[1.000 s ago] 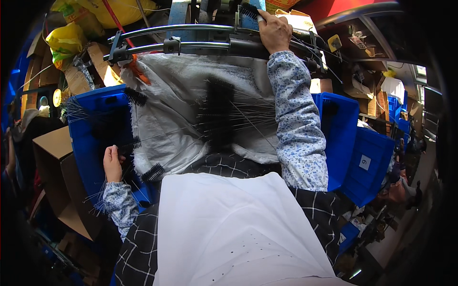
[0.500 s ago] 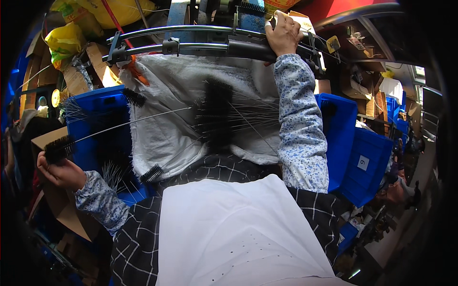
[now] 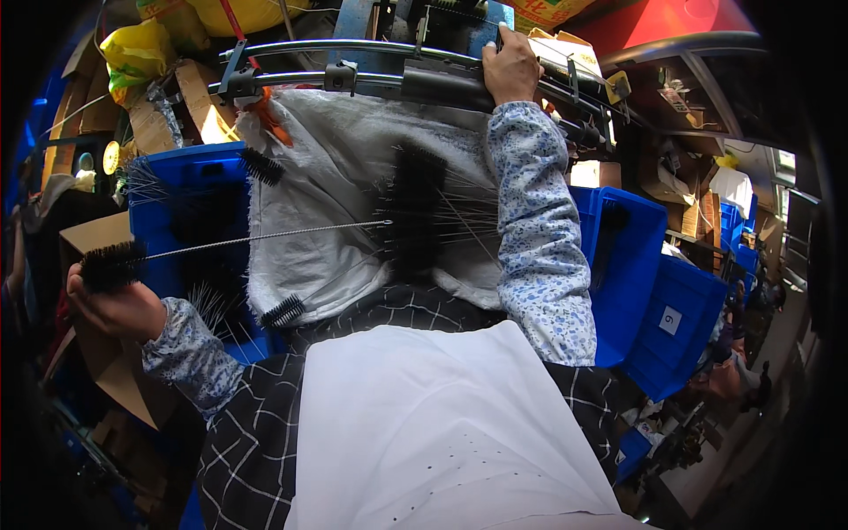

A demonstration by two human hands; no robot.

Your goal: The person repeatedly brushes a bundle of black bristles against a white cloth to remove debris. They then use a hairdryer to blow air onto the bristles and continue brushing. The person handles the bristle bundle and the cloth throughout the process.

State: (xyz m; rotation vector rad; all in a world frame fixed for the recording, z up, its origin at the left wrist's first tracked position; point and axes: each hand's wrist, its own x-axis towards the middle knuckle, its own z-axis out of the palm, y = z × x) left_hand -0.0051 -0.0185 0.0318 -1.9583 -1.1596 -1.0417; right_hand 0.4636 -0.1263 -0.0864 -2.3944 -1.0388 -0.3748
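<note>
My left hand point(image 3: 119, 309), at the far left, is closed round the bristle end of a black wire brush point(image 3: 110, 265). The brush's twisted wire stem stretches right across a white cloth sack point(image 3: 318, 256), its looped tip in front of a pile of black brushes point(image 3: 415, 208) with thin wire stems. My right hand point(image 3: 512, 71) is at the blue machine point(image 3: 459, 35), beside a black cylinder point(image 3: 446, 81) on metal rails. Its fingers are bent, and what they grip is hidden. Two smaller black brushes point(image 3: 283, 311) lie at the sack's left edge.
A blue bin point(image 3: 190, 159) with wire-stemmed brushes stands left, beside an open cardboard box point(image 3: 115, 367). More blue bins point(image 3: 676, 327) stand right. Metal rails point(image 3: 371, 79) cross in front. Yellow bags point(image 3: 137, 57) lie at the far left. People are partly visible at the far right.
My right hand has shifted slightly left, its fingers now pointing up at the machine. My left hand still holds the brush, whose wire tip has moved right and down toward the pile.
</note>
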